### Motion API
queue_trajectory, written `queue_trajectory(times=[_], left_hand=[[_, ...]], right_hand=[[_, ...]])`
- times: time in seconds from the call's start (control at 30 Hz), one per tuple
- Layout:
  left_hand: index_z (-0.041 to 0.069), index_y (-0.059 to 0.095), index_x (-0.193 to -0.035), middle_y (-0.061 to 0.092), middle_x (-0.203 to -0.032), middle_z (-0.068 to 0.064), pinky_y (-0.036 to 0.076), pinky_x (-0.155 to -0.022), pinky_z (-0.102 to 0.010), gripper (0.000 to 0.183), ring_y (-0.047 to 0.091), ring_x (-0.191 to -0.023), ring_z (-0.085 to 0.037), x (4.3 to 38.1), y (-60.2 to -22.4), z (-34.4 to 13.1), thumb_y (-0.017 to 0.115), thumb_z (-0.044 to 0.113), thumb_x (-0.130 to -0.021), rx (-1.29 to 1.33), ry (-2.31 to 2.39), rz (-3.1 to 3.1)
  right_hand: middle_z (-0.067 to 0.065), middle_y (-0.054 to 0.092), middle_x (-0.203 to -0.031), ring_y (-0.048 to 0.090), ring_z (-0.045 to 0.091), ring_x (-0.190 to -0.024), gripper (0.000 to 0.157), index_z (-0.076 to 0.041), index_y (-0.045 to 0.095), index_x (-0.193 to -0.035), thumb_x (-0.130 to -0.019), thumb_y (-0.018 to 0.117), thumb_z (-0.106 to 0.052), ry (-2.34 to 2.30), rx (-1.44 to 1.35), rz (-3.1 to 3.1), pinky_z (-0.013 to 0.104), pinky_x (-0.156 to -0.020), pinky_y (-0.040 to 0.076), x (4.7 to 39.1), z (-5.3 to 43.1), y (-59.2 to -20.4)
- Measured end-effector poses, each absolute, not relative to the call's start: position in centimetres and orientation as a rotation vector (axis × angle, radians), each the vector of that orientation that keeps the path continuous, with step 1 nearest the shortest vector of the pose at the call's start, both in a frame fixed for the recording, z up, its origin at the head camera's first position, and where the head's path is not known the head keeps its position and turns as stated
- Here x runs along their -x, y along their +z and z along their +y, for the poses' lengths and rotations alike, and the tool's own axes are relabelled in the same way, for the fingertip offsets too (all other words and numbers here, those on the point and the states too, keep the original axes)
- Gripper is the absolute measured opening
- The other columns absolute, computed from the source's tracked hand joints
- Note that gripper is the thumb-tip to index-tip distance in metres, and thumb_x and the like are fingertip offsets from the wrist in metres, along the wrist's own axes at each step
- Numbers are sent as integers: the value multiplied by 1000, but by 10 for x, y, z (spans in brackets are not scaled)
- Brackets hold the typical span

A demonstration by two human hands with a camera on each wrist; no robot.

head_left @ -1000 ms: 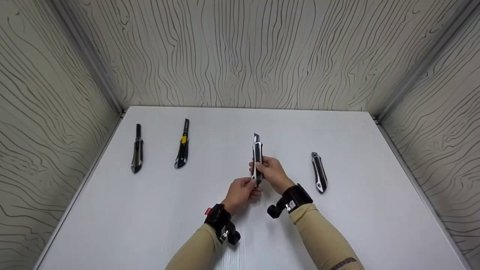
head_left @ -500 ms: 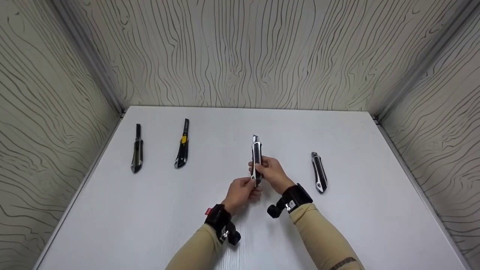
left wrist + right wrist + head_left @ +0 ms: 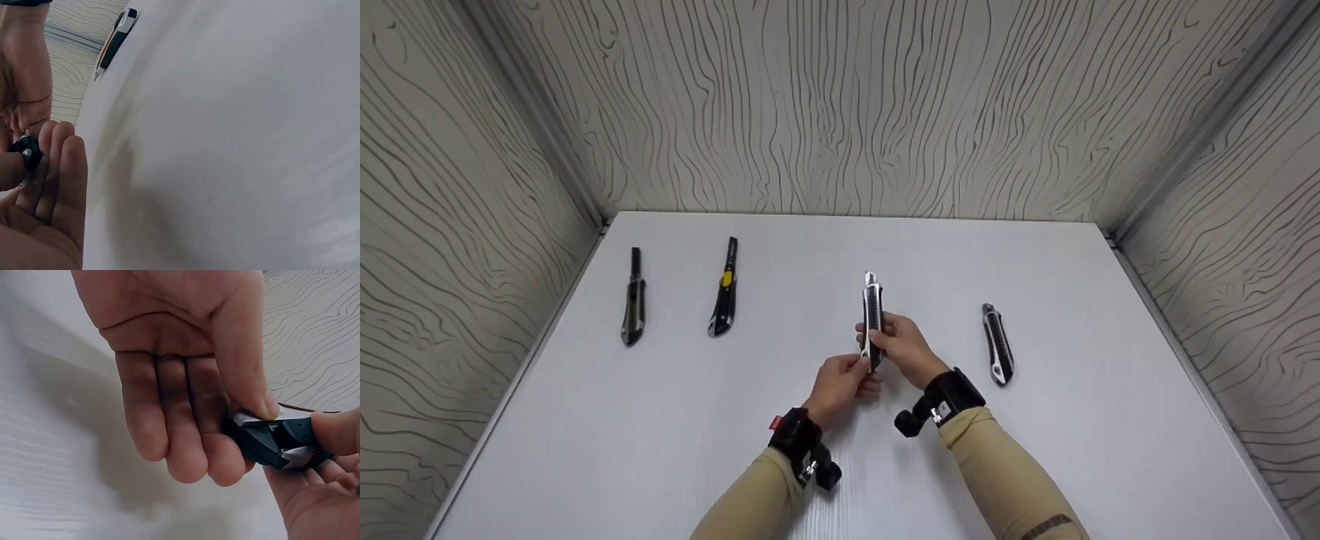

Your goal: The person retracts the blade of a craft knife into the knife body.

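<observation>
Both hands hold one black-and-silver utility knife (image 3: 872, 307), its blade end pointing away toward the back wall. The right hand (image 3: 911, 346) grips the handle about halfway, thumb on the upper face. At the butt end, the left hand (image 3: 838, 384) pinches the knife between thumb and fingers. The right wrist view shows the knife's angular butt (image 3: 264, 441) close up, the right thumb pressing its light side and the left thumb farther along. Much of the butt (image 3: 29, 151) is hidden by fingers in the left wrist view.
On the white table (image 3: 660, 450) lie a similar black-and-silver knife (image 3: 998, 346) at right, a black knife with a yellow slider (image 3: 724, 300), and a dark knife with a black tip (image 3: 634, 307) at far left. Wood-patterned walls (image 3: 840, 105) enclose the back and sides.
The held knife has tilted slightly left, and the blade showing beyond its handle looks shorter than a second ago. Both hands keep nearly the same place; the knives on the table have not moved.
</observation>
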State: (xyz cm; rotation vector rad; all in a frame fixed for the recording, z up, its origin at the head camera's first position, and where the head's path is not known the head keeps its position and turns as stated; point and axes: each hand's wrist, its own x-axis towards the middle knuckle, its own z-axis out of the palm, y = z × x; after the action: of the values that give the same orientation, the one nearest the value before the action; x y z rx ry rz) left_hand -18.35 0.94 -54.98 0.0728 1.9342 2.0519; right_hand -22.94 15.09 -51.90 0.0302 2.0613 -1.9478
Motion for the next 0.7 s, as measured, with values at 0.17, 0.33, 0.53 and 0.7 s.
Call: queue_trajectory(times=[0.17, 0.33, 0.53, 0.7], left_hand=[[-16, 61, -108, 73, -87, -18, 61, -70, -35, 32, 68, -69, -14, 185, -551, 10, 47, 12, -101, -52, 2074, 1920], [-17, 61, -110, 72, -86, -17, 60, -69, -33, 32, 67, -69, -13, 185, -550, 11, 46, 11, -100, -39, 2096, 1903], [-16, 61, -111, 73, -87, -17, 60, -70, -33, 33, 67, -71, -12, 185, -550, 10, 47, 12, -101, -31, 2095, 1907], [-15, 61, -111, 73, -89, -18, 60, -72, -34, 33, 68, -72, -13, 186, -549, 8, 47, 13, -101, -28, 2086, 1920]], right_hand=[[24, 59, -131, 63, 23, -112, 43, 6, 44, -139, -96, 49, 4, -1929, -22, 2070, 35, -99, 49, 229, 150, -519], [27, 57, -133, 62, 23, -112, 45, 6, 43, -139, -94, 49, 5, -1910, 12, 2079, 32, -96, 50, 229, 150, -520], [25, 56, -135, 61, 24, -116, 48, 5, 41, -141, -94, 49, 5, -1897, 33, 2084, 32, -96, 50, 229, 150, -519], [24, 58, -133, 62, 23, -114, 46, 6, 42, -140, -94, 50, 4, -1879, 29, 2096, 31, -94, 50, 229, 149, -519]])
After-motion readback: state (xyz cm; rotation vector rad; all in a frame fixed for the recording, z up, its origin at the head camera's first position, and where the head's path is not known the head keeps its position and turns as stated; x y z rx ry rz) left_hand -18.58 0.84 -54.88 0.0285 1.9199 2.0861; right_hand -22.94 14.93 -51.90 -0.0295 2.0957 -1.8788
